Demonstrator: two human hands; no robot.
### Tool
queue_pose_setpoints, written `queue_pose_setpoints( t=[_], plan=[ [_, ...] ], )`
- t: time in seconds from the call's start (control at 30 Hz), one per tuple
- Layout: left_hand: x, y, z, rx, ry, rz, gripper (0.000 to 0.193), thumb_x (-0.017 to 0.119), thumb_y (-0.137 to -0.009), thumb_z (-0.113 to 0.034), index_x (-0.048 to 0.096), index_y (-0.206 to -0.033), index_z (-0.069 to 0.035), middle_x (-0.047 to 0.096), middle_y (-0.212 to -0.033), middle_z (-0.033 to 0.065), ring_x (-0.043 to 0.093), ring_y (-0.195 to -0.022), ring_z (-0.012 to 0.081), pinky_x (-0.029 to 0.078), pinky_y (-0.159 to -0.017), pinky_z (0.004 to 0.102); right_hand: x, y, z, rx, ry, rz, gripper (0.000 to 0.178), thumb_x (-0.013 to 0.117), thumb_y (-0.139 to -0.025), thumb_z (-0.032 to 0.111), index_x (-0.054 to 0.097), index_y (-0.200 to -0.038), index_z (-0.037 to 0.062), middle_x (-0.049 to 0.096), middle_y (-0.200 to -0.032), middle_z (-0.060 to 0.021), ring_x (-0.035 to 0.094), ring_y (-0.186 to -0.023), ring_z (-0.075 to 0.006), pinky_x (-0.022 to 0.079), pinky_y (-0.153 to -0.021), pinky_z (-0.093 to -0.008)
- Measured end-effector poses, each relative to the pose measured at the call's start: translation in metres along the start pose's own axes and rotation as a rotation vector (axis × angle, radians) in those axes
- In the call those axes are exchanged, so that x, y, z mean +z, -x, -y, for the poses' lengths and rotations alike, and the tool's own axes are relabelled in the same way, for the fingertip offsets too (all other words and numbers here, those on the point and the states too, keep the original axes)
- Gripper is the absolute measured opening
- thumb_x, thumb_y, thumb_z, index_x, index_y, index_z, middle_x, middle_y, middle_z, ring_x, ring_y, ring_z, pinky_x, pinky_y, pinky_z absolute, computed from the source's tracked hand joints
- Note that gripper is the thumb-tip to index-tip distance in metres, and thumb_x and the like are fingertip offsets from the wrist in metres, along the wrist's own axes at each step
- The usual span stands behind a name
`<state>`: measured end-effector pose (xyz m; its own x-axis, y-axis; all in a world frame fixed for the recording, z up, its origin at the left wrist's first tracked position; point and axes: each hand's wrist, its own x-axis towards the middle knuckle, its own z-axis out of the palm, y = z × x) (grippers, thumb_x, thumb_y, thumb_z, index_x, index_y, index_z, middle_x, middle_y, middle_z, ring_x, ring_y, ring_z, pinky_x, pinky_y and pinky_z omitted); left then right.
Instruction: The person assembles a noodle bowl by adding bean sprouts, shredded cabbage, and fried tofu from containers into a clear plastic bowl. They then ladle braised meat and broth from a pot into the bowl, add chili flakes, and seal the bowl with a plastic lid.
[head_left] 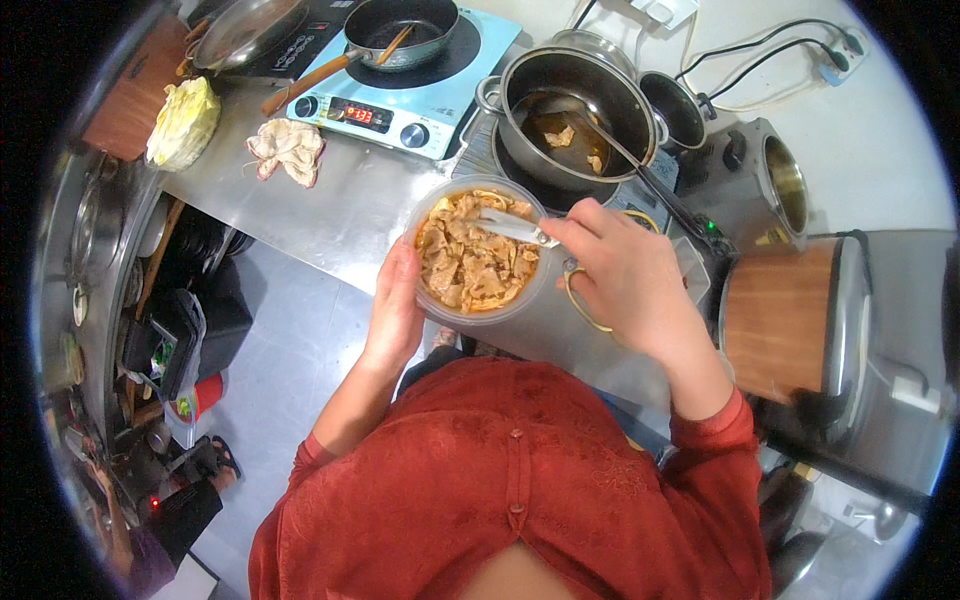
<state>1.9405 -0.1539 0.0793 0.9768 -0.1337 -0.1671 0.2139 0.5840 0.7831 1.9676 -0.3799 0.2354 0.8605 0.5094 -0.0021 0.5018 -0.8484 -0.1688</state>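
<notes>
My left hand (398, 305) is closed on the left side of a clear round plastic bowl (478, 318). Thin slices of cooked meat (465, 250) in brown sauce fill it, with pale strips among them. In my right hand (635, 280) is a pair of scissors (515, 230) with yellow loop handles. The blades reach over the bowl's right side and touch the meat; their tips are partly lost among the slices.
Beyond the bowl stands a deep pot (520, 110) holding a ladle (625, 150), some sauce and a few meat scraps. A blue induction cooker (440, 120) carries a frying pan (370, 50). A crumpled cloth (287, 150) and a wrapped cabbage (185, 122) lie left. A wood-patterned appliance (780, 315) stands right.
</notes>
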Motion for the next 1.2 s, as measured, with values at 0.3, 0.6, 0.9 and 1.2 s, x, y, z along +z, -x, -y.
queue_pose_setpoints(
  t=[0.3, 0.6, 0.9, 1.2],
  plan=[
    [-0.003, 0.001, 0.000, -0.062, 0.025, -0.052, 0.062, 0.046, -0.103, -0.044, 0.038, -0.142, 0.003, 0.047, -0.142, 0.0139, 0.045, -0.130, 0.0214, 0.035, -0.110, 0.0355, -0.009, -0.005, 0.000, 0.007, -0.088, -0.012, 0.049, 0.076, -0.072, 0.014, 0.062, -0.119, 0.0134, 0.059, -0.103, -0.0048, 0.063, -0.089, -0.0276, 0.051, -0.070, -0.0380],
    [-0.013, -0.008, 0.008, -0.060, -0.077, -0.115, 0.075, 0.044, -0.100, -0.055, 0.037, -0.143, 0.006, 0.047, -0.142, 0.0192, 0.046, -0.131, 0.0269, 0.037, -0.110, 0.0405, -0.010, 0.020, 0.003, -0.048, -0.131, 0.075, 0.049, 0.074, -0.070, 0.011, 0.062, -0.117, 0.0115, 0.059, -0.100, -0.0056, 0.062, -0.087, -0.0286, 0.051, -0.070, -0.0374],
    [-0.005, -0.011, 0.005, -0.071, 0.006, -0.051, 0.059, 0.047, -0.103, -0.044, 0.041, -0.140, 0.002, 0.051, -0.137, 0.0124, 0.048, -0.125, 0.0190, 0.039, -0.106, 0.0340, -0.004, 0.023, 0.023, -0.143, -0.040, 0.092, 0.039, 0.067, -0.071, 0.008, 0.061, -0.109, 0.0095, 0.058, -0.096, -0.0055, 0.063, -0.086, -0.0253, 0.053, -0.067, -0.0358],
    [-0.009, -0.008, 0.008, -0.028, 0.007, -0.005, 0.056, 0.044, -0.104, -0.042, 0.042, -0.140, 0.001, 0.051, -0.137, 0.0114, 0.048, -0.125, 0.0190, 0.037, -0.107, 0.0337, -0.006, 0.019, 0.024, -0.072, -0.091, 0.093, 0.049, 0.075, -0.072, 0.014, 0.061, -0.119, 0.0099, 0.058, -0.100, -0.0038, 0.062, -0.087, -0.0254, 0.051, -0.070, -0.0373]
  ],
)
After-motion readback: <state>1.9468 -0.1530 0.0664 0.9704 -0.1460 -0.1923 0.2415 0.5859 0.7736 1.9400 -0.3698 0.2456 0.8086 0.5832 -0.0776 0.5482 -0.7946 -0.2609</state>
